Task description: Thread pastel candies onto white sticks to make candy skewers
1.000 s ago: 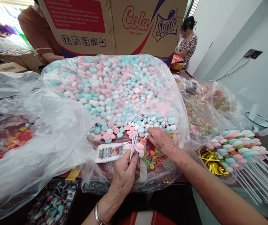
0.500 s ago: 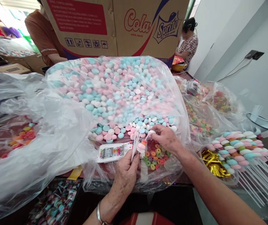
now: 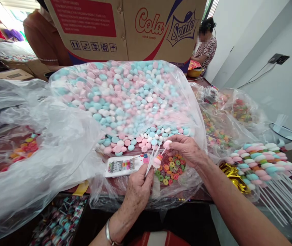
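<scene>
My left hand (image 3: 139, 186) is closed around several white sticks (image 3: 152, 158) that point up and away from me. One of them carries a pink marshmallow (image 3: 157, 162) and an orange gummy ring (image 3: 159, 156). Between the thumb and fingers of my right hand (image 3: 187, 148) is a pale pink marshmallow (image 3: 168, 145), at the tip of that loaded stick; whether the stick has pierced it I cannot tell. Beneath my hands lie loose sugared gummy rings (image 3: 171, 170) and a stack of printed packets (image 3: 124, 165).
A big clear bag of pastel marshmallows (image 3: 125, 99) fills the middle, before a cardboard box (image 3: 97, 30). Finished candy skewers (image 3: 261, 164) and gold foil ties (image 3: 234, 177) sit at right. Wrapped candies (image 3: 59, 218) lie low at left. Two people sit beyond the box.
My right hand has shifted slightly right, and the marshmallow in its fingers now shows more fully. The sticks in my left hand have tilted and moved a little to the right.
</scene>
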`<state>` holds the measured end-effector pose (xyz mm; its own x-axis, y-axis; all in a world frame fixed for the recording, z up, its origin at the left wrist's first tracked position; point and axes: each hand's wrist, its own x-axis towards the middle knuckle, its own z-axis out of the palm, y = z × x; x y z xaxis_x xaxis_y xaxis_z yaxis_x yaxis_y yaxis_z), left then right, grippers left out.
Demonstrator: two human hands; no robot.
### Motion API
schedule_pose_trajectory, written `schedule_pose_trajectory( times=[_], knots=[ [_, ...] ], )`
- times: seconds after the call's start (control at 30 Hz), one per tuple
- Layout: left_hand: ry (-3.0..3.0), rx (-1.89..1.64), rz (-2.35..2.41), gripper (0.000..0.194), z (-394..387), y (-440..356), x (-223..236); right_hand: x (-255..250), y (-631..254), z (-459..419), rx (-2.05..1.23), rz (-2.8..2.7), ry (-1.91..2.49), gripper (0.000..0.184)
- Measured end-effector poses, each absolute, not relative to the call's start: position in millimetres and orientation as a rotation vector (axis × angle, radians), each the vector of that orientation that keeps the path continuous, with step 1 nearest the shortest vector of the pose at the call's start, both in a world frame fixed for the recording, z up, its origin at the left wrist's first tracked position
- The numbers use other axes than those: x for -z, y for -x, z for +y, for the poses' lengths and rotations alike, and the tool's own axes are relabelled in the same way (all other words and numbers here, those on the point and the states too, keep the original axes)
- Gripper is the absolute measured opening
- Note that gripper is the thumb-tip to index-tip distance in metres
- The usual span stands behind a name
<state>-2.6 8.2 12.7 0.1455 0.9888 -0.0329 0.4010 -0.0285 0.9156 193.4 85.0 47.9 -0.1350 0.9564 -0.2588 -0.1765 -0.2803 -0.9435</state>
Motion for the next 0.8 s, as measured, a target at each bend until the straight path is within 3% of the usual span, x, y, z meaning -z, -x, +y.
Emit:
schedule_pose_trajectory(
  times=[0.27, 0.5, 0.8],
  knots=[
    [-1.542, -0.873, 1.411, 0.03, 6, 1, -12, -49, -187, 80, -1.506, -1.101, 1.23, 0.031],
    [-1.58, -0.886, 1.415, 0.03, 9, 0, -10, -41, -190, 78, -1.136, -1.611, 1.342, 0.03],
    [-1.616, -0.925, 1.415, 0.028, 7, -1, -9, -35, -180, 68, -0.846, -1.876, 1.337, 0.036]
  ],
)
